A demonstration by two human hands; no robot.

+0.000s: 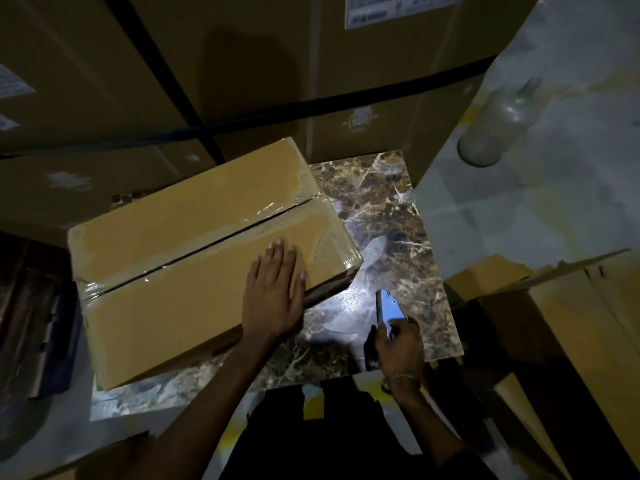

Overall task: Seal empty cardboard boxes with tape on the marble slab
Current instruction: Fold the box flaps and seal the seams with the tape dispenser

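— One cardboard box (194, 271) lay on the marble slab (388, 216), left of the frame's centre, turned at an angle. Its top flaps were closed, and clear tape (214, 242) ran along the centre seam and down over both ends.

— And the hands?

— The left hand (273, 299) rested flat on the box's top, near the edge closest to the camera, fingers straight and together, curled round nothing. The right hand (398, 348) was lower right of centre, above the slab's near edge, its fingers wrapped round the handle of a blue tape dispenser (389, 310). The dispenser's head pointed toward the top of the frame and stood apart from the box. A thin bracelet (401, 376) circled that wrist.

— What surrounded the slab?

— Large brown cartons (242, 64) filled the upper part of the frame, bound with dark straps (311, 105); one carried a white label (398, 10) at the top edge. A clear glass bottle (498, 123) stood in the upper right on a pale floor (554, 202). More cardboard (571, 323) lay at the right edge. At the far left something dark sat in shadow, too dim to identify.
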